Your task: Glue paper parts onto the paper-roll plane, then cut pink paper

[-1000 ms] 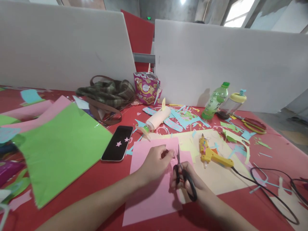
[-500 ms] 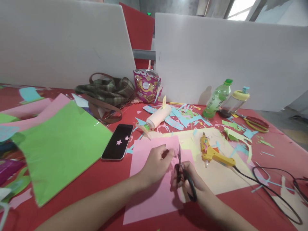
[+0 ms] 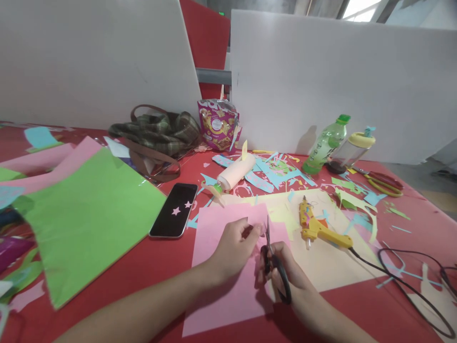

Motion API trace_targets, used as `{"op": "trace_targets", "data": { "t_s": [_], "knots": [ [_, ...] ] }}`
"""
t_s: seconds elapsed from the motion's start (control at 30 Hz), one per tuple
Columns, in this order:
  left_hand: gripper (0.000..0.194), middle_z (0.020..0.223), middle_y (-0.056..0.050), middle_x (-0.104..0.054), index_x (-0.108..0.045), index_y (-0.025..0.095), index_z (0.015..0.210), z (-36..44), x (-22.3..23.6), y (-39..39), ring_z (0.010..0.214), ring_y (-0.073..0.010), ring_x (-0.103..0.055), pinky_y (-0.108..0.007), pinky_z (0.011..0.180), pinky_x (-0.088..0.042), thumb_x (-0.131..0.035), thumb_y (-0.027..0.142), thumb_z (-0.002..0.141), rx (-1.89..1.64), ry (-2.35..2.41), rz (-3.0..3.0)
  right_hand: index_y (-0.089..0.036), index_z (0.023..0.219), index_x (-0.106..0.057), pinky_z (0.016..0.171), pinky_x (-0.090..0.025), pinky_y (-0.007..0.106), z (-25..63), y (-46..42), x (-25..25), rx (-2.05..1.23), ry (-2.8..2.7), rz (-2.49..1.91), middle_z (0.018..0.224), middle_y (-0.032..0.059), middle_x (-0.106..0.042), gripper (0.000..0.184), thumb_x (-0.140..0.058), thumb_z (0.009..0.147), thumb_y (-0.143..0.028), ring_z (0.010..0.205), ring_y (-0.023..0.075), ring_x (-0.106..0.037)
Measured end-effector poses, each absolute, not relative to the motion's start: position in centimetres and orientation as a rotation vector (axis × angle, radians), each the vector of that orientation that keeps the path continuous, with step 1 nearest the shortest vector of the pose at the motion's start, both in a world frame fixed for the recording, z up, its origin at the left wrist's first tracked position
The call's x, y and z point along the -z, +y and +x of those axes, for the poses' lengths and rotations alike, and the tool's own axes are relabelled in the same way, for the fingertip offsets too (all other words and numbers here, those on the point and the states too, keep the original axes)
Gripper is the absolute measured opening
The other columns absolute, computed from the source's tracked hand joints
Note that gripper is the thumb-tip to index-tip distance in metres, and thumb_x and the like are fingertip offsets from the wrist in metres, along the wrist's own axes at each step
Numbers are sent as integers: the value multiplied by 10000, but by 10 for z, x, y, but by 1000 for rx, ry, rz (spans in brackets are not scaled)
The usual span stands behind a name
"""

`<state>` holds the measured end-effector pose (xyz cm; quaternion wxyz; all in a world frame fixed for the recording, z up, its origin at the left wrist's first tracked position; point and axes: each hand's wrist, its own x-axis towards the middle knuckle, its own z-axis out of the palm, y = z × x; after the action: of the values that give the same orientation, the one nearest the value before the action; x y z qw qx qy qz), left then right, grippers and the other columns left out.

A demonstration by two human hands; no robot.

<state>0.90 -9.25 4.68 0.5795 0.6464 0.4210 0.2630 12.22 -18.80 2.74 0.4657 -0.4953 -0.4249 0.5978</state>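
My right hand point(image 3: 285, 274) is closed around the black handles of a pair of scissors point(image 3: 283, 281), whose blades point up and away from me. Just left of the blades, my left hand point(image 3: 235, 245) pinches a small piece of pink paper point(image 3: 262, 228), mostly covered by the fingers. Both hands are over a pink paper sheet point(image 3: 214, 305) on the red table. Two small pink paper stars point(image 3: 176, 211) lie on a dark-screened phone point(image 3: 173, 212) left of the sheet.
A yellow glue gun point(image 3: 323, 233) with a black cord lies on cream paper at right. Green sheets point(image 3: 96, 214) cover the left side. Behind are a wrapped bottle point(image 3: 237, 172), a snack bag point(image 3: 218, 125), a plaid bag point(image 3: 157, 131), a green bottle point(image 3: 326, 145), pliers point(image 3: 383, 183) and paper scraps.
The scissor blades look slightly further apart, just right of the pinched pink piece. Both hands keep nearly the same place, and the whole view has shifted slightly.
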Motion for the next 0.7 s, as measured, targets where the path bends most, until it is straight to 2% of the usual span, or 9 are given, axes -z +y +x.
{"op": "trace_targets", "data": {
  "t_s": [0.17, 0.53, 0.7],
  "knots": [
    [307, 518, 55, -367, -396, 146, 584, 10, -50, -91, 482, -67, -358, -186, 452, -305, -410, 394, 764, -617, 976, 1533, -229, 804, -319, 468, -281, 209, 121, -187, -27, -1461, -1028, -1243, 697, -30, -457, 317, -436, 749, -519, 501, 63, -321],
    [313, 503, 51, -367, -365, 155, 548, 7, -48, -83, 474, -71, -361, -193, 441, -282, -426, 384, 753, -609, 916, 1626, -227, 775, -299, 498, -313, 207, 120, -186, -30, -1403, -1002, -1240, 609, -60, -425, 320, -469, 743, -496, 532, 73, -380],
    [319, 474, 55, -355, -411, 149, 536, 4, -52, -77, 444, -69, -351, -188, 424, -281, -433, 392, 742, -567, 862, 1653, -229, 767, -283, 465, -309, 192, 120, -185, -27, -1415, -953, -1188, 578, -72, -431, 338, -490, 729, -494, 502, 66, -398]
  ]
}}
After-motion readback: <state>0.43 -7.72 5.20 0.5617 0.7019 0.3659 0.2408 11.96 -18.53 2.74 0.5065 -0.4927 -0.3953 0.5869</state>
